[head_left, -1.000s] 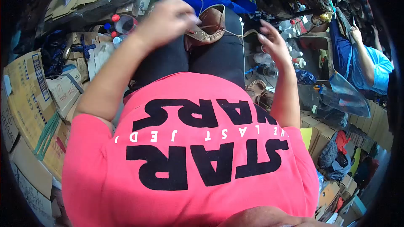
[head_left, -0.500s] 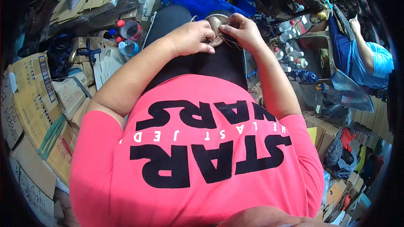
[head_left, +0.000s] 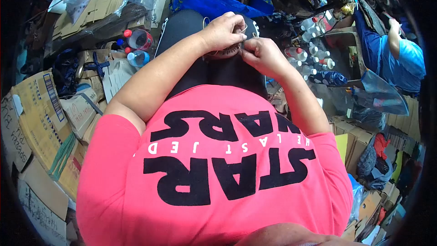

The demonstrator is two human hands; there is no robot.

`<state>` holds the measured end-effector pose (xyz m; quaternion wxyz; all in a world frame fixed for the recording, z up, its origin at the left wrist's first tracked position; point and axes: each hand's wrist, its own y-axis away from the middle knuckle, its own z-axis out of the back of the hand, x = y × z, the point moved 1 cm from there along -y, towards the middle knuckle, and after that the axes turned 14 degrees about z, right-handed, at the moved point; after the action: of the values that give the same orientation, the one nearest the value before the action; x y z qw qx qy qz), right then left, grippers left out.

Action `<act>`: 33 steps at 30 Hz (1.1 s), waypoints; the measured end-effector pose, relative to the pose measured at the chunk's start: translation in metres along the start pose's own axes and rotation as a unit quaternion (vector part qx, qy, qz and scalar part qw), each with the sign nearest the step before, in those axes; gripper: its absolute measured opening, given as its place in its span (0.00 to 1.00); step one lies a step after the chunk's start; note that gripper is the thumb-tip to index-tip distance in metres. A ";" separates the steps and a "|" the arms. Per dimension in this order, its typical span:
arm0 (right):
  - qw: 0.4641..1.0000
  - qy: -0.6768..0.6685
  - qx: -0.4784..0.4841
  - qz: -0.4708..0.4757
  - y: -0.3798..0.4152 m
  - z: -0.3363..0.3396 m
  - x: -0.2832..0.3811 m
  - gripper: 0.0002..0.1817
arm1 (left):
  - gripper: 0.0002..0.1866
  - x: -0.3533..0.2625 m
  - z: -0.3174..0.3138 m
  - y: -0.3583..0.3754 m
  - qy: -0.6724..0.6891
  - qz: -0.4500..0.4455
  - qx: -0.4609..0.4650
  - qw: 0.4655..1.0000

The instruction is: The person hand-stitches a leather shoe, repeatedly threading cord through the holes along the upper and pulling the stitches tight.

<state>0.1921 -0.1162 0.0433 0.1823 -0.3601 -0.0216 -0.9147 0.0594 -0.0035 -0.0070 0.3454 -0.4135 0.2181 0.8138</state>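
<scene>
On my dark-trousered lap lies a small brown leather piece, perhaps a shoe upper, with a row of stitches or holes along its edge. My left hand curls over it from above and hides most of it. A thin pale cord loops out beside that hand. My right hand is closed in a pinch at the right edge of the piece. Whatever its fingertips hold, perhaps thread, is too small to make out.
A blue bag with brown items inside stands beyond my knees. Bottles stand left and right. Cardboard boxes crowd the left side. At the right sits another person in a blue shirt.
My left hand has moved up and right, now covering more of the leather piece. My right hand has dropped lower and turned. The piece has tilted, showing its stitched edge.
</scene>
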 end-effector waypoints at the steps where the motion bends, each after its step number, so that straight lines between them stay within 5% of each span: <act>1: 1.000 -0.001 -0.002 0.001 0.003 0.001 0.002 0.15 | 0.14 -0.002 0.001 -0.001 -0.003 0.000 0.000 1.000; 3: 0.999 -0.009 -0.029 -0.030 0.013 0.003 0.005 0.14 | 0.14 -0.004 0.002 0.000 0.017 0.010 0.010 1.000; 4: 0.997 -0.054 -0.037 0.029 0.019 0.009 0.007 0.14 | 0.13 -0.003 0.001 0.000 -0.025 0.011 -0.045 0.999; 7: 0.971 -0.197 -0.129 -0.044 0.043 0.029 0.027 0.15 | 0.13 0.000 0.010 -0.007 0.051 0.057 0.032 0.997; 11: 0.986 -0.081 -0.143 -0.020 0.034 0.026 0.013 0.06 | 0.10 -0.006 0.032 -0.007 0.205 0.128 0.229 0.943; 12: 0.986 -0.082 -0.140 -0.021 0.032 0.024 0.010 0.06 | 0.11 -0.010 0.041 -0.005 0.152 0.114 0.240 0.952; 20: 0.997 0.039 -0.059 -0.018 0.009 0.018 -0.001 0.12 | 0.15 -0.002 0.042 -0.003 0.159 0.111 0.262 0.945; 33: 0.998 0.057 -0.015 -0.034 -0.004 0.019 -0.001 0.12 | 0.16 0.001 0.041 -0.008 0.162 0.104 0.280 0.940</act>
<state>0.2038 -0.1087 0.0575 0.1470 -0.3093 -0.0094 -0.9395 0.0436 0.0283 0.0142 0.3208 -0.4011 0.5319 0.6732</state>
